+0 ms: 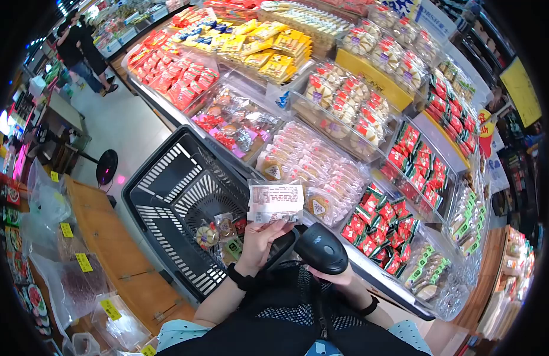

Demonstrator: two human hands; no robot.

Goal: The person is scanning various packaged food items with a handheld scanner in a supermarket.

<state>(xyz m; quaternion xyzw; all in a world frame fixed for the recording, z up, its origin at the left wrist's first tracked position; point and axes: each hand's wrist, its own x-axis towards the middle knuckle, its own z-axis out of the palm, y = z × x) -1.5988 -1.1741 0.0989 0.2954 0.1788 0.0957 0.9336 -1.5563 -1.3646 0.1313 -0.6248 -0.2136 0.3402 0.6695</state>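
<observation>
In the head view, my left hand [260,244] pinches a snack packet [276,202] by its lower edge, with the white printed label facing me. My right hand [341,280] grips a black barcode scanner [319,248], whose head is just right of and below the packet. Part of that hand's grip is hidden under the scanner. A black shopping basket [145,169] stands to the left of my hands. Several wrapped snacks [226,226] lie at its near end, partly covered by my left arm.
Ahead, a display counter holds pink-white wrapped cookies [319,163], red-green packets [378,228], yellow packets [274,50] and red packets [173,74] in clear-walled bins. Bagged goods [78,285] with yellow tags line the left. Two people [78,47] stand in the aisle at far left.
</observation>
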